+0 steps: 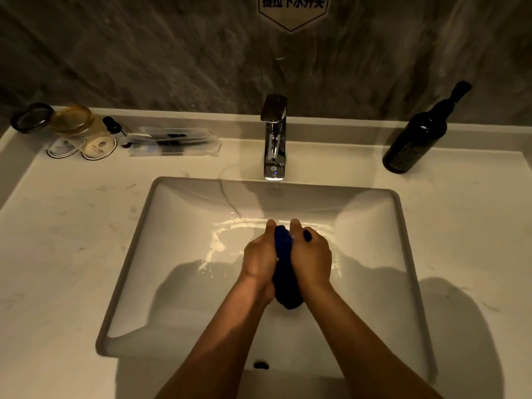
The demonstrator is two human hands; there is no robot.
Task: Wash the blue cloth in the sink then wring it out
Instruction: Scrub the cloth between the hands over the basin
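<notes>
The blue cloth [283,254], bunched into a soft roll, is held over the sink [184,226], clamped between the closed left hand [259,256] and right hand [312,254]. Soaked, it is judged limp, heavy and slippery; both ends are best gripped for twisting.

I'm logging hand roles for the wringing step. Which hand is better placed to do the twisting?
Probably the right hand: it wraps the upper part of the blue cloth over the sink. The left hand clamps lower, suited to anchoring. Both grip, so the edge is slight.
</notes>
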